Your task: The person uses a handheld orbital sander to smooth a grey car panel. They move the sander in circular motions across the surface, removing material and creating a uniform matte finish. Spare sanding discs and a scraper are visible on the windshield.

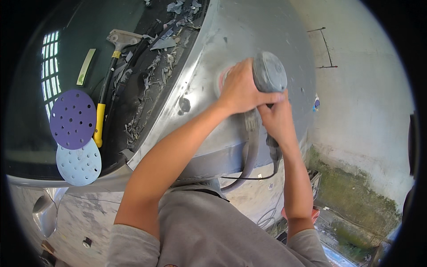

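A grey, dusty orbital sander (270, 72) rests tilted on the bare grey metal of a car hood (209, 129). My left hand (240, 86) is wrapped round the sander's body, close to its pad, whose pinkish edge shows behind the fingers. My right hand (278, 118) grips the sander's handle, its thumb by the other hand's fingers. Below my hands a grey dust hose (252, 151) curves down toward my waist, along with a thin black power cord (274, 162). The sander's pad is mostly hidden by my left hand.
On the dark windshield (26, 147) lie a purple sanding disc (73, 116), a light blue disc (78, 165), a yellow-gripped scraper (99, 122) and a pale strip (85, 66). Masking scraps (164, 43) litter the cowl. A stained wall (360, 89) stands to the right.
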`<state>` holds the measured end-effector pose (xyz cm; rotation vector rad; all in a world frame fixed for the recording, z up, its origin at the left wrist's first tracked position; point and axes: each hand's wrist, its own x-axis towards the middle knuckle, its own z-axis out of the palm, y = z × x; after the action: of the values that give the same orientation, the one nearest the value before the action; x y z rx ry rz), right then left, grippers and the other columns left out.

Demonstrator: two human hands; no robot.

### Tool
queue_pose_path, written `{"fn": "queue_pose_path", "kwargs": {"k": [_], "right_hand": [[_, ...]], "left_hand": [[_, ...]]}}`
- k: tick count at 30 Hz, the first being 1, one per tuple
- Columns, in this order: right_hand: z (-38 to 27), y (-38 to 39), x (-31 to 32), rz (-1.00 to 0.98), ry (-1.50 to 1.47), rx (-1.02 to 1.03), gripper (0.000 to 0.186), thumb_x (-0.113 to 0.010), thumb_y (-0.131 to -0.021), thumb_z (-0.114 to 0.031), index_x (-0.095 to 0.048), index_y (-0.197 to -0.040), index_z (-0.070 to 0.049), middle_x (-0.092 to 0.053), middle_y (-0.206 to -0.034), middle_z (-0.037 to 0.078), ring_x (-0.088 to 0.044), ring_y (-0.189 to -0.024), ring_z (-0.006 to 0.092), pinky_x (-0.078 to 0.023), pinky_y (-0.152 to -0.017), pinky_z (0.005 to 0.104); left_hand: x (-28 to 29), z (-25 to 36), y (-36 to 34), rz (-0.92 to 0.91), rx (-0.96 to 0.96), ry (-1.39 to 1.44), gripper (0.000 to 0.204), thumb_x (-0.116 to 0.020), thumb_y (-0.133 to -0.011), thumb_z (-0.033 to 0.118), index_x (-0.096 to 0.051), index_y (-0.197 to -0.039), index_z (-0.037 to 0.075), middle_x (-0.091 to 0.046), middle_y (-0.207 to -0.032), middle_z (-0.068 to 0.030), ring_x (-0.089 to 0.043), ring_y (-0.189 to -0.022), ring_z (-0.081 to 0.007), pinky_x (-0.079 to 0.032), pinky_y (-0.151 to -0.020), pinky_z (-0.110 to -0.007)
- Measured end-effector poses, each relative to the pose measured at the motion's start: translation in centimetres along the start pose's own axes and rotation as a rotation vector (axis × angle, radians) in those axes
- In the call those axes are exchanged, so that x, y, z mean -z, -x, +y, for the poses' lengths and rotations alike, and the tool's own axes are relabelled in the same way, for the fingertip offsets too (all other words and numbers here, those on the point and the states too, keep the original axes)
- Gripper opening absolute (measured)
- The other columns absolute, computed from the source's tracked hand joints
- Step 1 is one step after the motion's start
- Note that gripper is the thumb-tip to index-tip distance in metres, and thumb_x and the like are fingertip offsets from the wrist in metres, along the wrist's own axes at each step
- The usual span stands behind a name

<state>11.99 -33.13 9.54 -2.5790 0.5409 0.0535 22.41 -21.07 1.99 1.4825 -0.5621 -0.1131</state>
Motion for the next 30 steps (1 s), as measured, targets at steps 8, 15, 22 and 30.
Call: {"fn": "queue_pose_path", "kwargs": {"k": [8, 15, 22, 30], "right_hand": [[-1.1, 3.3, -0.9, 0.100, -0.045, 0.216, 0.034, -0.072, -0.094, -0.014, -0.065, -0.114, 0.012, -0.072, -0.107, 0.034, -0.071, -0.095, 0.0568, -0.058, -0.088, 0.0566], [-1.2, -2.1, 0.6, 0.048, -0.056, -0.002, 0.044, -0.072, -0.096, -0.016, -0.058, -0.126, 0.012, -0.074, -0.100, 0.029, -0.076, -0.094, 0.0446, -0.059, -0.083, 0.0476], [-0.9, -0.1, -0.2, -0.025, 0.060, 0.041, 0.047, -0.071, -0.097, -0.010, -0.057, -0.136, 0.010, -0.078, -0.100, 0.023, -0.078, -0.100, 0.0333, -0.061, -0.089, 0.0460], [-2.0, -0.9, 0.5, 0.008, 0.077, 0.160, 0.058, -0.070, -0.095, -0.016, -0.049, -0.139, 0.016, -0.072, -0.105, 0.037, -0.074, -0.097, 0.0527, -0.061, -0.094, 0.0524]], "left_hand": [[0.4, 0.7, 3.7, 0.039, 0.002, -0.030, 0.105, -0.095, -0.064, 0.070, -0.064, -0.134, -0.001, -0.073, -0.124, -0.0190, -0.069, -0.118, -0.0407, -0.047, -0.110, -0.055], [0.1, -0.8, -2.2, 0.017, -0.014, 0.029, 0.098, -0.094, -0.065, 0.069, -0.066, -0.126, -0.002, -0.074, -0.121, -0.0219, -0.070, -0.117, -0.0411, -0.050, -0.105, -0.052], [0.4, -0.4, 0.8, 0.069, -0.048, -0.080, 0.105, -0.094, -0.066, 0.071, -0.062, -0.135, -0.002, -0.074, -0.121, -0.0181, -0.072, -0.116, -0.0371, -0.051, -0.107, -0.049], [0.5, -0.3, -0.7, 0.009, 0.060, -0.084, 0.101, -0.096, -0.064, 0.068, -0.063, -0.131, -0.001, -0.074, -0.120, -0.0163, -0.072, -0.113, -0.0353, -0.055, -0.103, -0.047]]}}
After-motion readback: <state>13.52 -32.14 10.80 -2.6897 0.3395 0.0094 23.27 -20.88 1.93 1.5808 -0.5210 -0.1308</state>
